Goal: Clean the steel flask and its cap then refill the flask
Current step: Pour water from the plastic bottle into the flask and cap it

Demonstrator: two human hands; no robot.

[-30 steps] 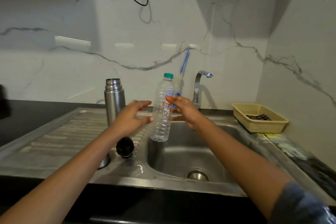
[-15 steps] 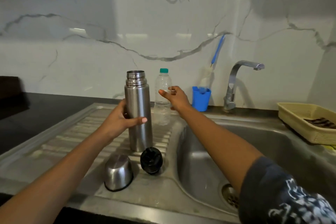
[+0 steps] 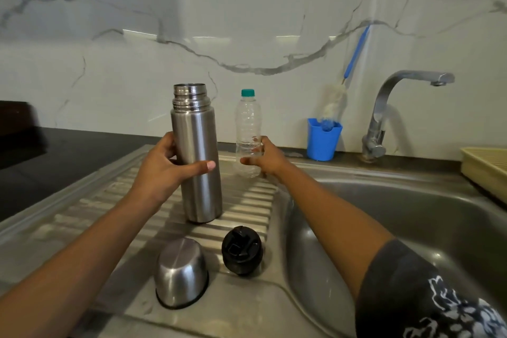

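One steel flask (image 3: 198, 156) stands upright and uncapped on the ribbed draining board (image 3: 90, 217) left of the sink basin (image 3: 411, 228), its threaded mouth open at the top. Two loose pieces of it lie nearer to me on the board: one steel cup cap (image 3: 181, 273) set mouth down, and just to its right one black stopper (image 3: 242, 250) lying on its side. The two are close together but I see a gap between them.

My left hand (image 3: 167, 170) is wrapped around the flask's middle, fingers behind it and my thumb (image 3: 201, 167) across the front, a firm closed grip on the steel body. My right hand (image 3: 264, 158) reaches past the flask to one clear plastic bottle (image 3: 248, 132) with a green cap, which stands upright behind and to the right of the flask; my fingers curl partway round its lower half, touching it. Whether its base rests on the board I cannot tell, since my hand covers that part.

Further right, against the marble wall, there is one blue cup (image 3: 323, 140) with one bottle brush (image 3: 336, 101) leaning in it, blue handle upward. Beyond that stands one curved steel tap (image 3: 384, 107) over the basin. At the right edge I see the corner of one yellow tray (image 3: 485, 167). The dark sleeve (image 3: 417, 296) on my right arm has a white pattern.
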